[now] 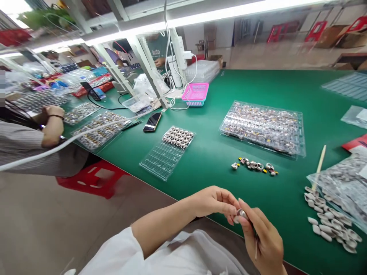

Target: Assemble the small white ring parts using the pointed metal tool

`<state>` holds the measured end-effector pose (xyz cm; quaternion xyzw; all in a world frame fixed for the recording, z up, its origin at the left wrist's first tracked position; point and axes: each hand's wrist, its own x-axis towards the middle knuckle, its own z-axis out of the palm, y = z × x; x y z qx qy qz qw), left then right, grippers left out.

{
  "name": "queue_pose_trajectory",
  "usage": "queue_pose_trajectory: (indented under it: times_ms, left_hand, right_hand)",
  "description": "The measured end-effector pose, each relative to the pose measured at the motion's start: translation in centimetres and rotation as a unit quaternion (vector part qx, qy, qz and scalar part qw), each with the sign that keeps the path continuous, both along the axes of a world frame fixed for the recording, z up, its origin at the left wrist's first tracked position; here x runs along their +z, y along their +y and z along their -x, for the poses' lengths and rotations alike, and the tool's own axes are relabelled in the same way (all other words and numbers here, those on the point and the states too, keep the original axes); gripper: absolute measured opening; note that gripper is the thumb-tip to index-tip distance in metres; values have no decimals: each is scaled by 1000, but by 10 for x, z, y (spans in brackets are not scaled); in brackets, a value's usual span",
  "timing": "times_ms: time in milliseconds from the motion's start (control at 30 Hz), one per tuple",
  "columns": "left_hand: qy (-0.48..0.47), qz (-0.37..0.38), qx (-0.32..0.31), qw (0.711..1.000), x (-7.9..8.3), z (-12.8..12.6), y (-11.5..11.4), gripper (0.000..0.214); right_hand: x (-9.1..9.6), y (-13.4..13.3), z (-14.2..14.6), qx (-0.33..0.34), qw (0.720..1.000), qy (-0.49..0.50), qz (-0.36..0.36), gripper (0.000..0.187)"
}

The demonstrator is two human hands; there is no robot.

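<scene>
My left hand (216,202) and my right hand (263,233) meet at the table's front edge. Between their fingertips is a small rounded grey part (242,214) with a shiny face, partly hidden by the fingers. A thin pale stick (256,246) shows against my right palm. Just beyond the hands lies a short row of small grey assemblies with yellow tabs (254,165). To the right, loose grey plastic shells (329,225) are heaped beside a clear bag of similar shells (344,183). A clear tray (160,160) on the left holds rows of rounded grey parts at its far end.
Stacked clear trays full of parts (262,128) lie on the green table (258,86). A phone (152,122), a pink basket (196,91) and a wooden stick (321,162) are around them. A white cable (65,143) crosses the left side, where a co-worker's arm (53,126) rests.
</scene>
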<state>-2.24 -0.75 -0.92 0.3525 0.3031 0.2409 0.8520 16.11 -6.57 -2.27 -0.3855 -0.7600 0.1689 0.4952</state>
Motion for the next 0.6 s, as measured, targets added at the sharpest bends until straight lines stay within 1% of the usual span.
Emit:
queue_pose_trajectory:
  times_ms: [67,133,200,233,267,300,333,367,400,433,467,500,533,600]
  left_hand:
    - [6,13,-4,1000,-1,5,0,48]
    - [27,-4,1,1000,1,14,2,47]
    - [83,-67,38,994,6,32,8,43]
    - [132,-123,79,980,9,44,13,40]
    - [199,-192,127,953,12,60,20,35]
    - [276,-277,177,903,15,78,29,30]
    - [357,-369,213,831,16,97,38,26]
    - [428,-457,248,739,15,116,48,23]
    - [488,-531,268,639,13,135,58,21]
    - [534,-584,274,547,9,151,67,21]
    - [547,-596,276,519,4,165,75,20]
    - [552,-603,273,507,-2,175,81,19]
    - [556,-611,262,498,-8,183,85,19]
    - [555,-626,232,496,-19,190,89,19]
  right_hand:
    - [1,3,6,39,999,-1,7,55]
    - [1,6,10,54,998,-8,15,57]
    - [-2,6,10,33,999,-17,26,57]
    - [-4,5,7,17,999,-21,31,57]
    - [-6,4,4,1,999,-25,35,57]
    - [-8,3,0,-12,999,-31,40,57]
    - [-9,1,-5,-21,998,-37,43,56]
    - [-11,-1,-10,-30,998,-45,44,55]
    - [-12,-2,-14,-38,997,-52,44,53]
    - [-14,-3,-17,-44,996,-59,43,52]
    - [-15,-4,-19,-48,996,-64,41,51]
    - [-15,-5,-21,-48,996,-67,39,49]
    - [-16,-5,-21,-46,996,-68,37,48]
    - [-16,-4,-19,-40,996,-71,38,45]
